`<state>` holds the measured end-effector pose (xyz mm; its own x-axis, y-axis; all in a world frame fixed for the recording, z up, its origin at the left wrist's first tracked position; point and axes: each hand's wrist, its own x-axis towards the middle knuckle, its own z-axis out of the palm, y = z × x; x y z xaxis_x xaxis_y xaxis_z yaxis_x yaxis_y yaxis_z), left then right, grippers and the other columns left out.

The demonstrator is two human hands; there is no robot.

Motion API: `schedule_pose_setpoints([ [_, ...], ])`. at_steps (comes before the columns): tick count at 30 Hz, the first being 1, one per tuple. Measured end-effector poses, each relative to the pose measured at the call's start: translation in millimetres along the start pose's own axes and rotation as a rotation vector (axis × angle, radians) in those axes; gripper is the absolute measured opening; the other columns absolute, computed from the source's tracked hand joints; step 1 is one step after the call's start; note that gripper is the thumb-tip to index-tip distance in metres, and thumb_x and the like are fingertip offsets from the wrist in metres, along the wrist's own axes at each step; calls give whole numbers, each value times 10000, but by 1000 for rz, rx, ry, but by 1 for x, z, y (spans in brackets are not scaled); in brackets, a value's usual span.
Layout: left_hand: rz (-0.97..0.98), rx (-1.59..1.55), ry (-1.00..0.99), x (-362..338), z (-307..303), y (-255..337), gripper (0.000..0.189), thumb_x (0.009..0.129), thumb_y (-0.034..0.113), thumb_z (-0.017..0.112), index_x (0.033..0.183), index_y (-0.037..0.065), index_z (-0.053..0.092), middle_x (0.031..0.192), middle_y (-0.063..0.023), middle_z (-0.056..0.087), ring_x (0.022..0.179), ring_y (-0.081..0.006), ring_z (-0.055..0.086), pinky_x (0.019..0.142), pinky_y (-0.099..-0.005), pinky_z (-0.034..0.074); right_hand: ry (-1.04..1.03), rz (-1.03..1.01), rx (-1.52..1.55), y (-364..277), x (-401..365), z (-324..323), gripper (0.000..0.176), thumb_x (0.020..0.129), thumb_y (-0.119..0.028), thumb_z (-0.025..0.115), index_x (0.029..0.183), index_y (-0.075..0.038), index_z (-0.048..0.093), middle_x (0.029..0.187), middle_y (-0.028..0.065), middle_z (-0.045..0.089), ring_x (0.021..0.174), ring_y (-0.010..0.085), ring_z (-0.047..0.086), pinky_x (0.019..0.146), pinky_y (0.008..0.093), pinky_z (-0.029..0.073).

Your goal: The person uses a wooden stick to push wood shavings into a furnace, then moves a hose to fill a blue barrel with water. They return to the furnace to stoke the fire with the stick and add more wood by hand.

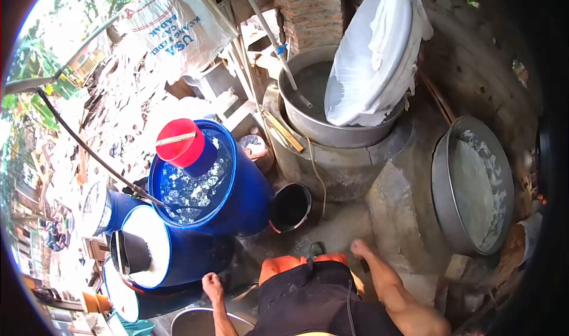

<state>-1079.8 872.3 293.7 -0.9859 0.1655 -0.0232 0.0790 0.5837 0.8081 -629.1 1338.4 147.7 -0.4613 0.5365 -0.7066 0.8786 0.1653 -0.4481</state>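
My left hand [213, 287] is held low at the left of my body, fingers curled, near the metal pot [198, 322] at the bottom edge. Out to the other side, my right hand [360, 248] hangs over the wet floor with its fingers curled. Whether either hand holds something small is hidden. A black bucket [290, 207] stands on the floor ahead of me. Left of it, a blue barrel [246, 188] is full of rippling water, and a red dipper [181, 144] is at its far side.
A large metal pot [349, 136] sits on a concrete stove [332, 173], with a white cloth-draped round tray [361, 69] leaning in it. A metal basin [444, 188] stands at the right. More blue barrels [195, 256] and a dark bucket [131, 252] are at the left.
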Motion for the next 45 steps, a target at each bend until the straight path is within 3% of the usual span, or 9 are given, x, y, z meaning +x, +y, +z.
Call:
schedule_pose_setpoints([
  [3,235,116,193,38,-20,89,67,861,71,584,898,17,599,806,-59,546,660,-138,467,617,-268,414,384,-240,202,-129,25,-57,129,814,-182,550,807,-69,612,615,65,631,519,169,596,535,342,481],
  [9,366,126,457,168,-60,182,212,876,95,565,1054,-22,567,1005,-131,559,895,-226,535,816,-339,435,487,-460,186,-286,34,-107,132,751,-128,618,828,-26,648,746,159,660,712,296,651,663,391,513],
  [17,491,185,614,359,-97,139,749,839,335,691,1381,6,293,1371,-202,373,1272,-331,371,1061,-436,304,449,3,361,-162,8,39,104,809,-103,586,879,-32,612,710,86,620,573,182,609,526,334,497],
  [21,456,-39,317,377,-92,164,756,860,361,664,1420,60,255,1403,-176,350,1295,-305,359,1063,-454,289,169,536,344,-131,-106,119,108,772,-133,603,852,-71,639,659,88,636,513,179,597,501,328,489],
  [27,521,-199,140,416,-79,181,499,931,242,577,1345,49,377,1272,-160,479,1196,-264,451,939,-412,413,117,752,629,-175,-242,191,123,823,-176,625,906,-86,624,678,53,636,535,155,627,449,299,495],
  [30,435,-371,42,432,-81,166,449,941,185,557,1307,-5,382,1266,-192,434,1176,-268,464,961,-371,422,260,713,849,-186,-261,220,107,871,-180,620,947,-106,607,806,56,626,614,146,647,483,282,521],
  [36,375,-478,-157,484,-91,90,681,876,541,495,1374,93,370,1376,-95,396,1182,-269,477,909,-437,442,355,709,924,-240,-246,242,159,896,-214,593,1002,-96,580,813,44,616,604,135,633,472,268,494],
  [41,-60,-522,-329,459,-105,141,769,822,738,362,1404,237,321,1392,-17,392,1115,-258,486,807,-413,471,388,464,841,-257,-235,251,154,877,-210,591,951,-75,591,720,54,617,566,142,618,467,297,475],
  [45,-225,-577,-357,414,-120,205,643,802,619,507,1240,149,498,1142,-50,555,882,-197,560,671,-328,472,480,504,889,-262,-223,235,151,872,-195,564,947,-70,603,697,62,616,568,148,623,487,311,485],
])
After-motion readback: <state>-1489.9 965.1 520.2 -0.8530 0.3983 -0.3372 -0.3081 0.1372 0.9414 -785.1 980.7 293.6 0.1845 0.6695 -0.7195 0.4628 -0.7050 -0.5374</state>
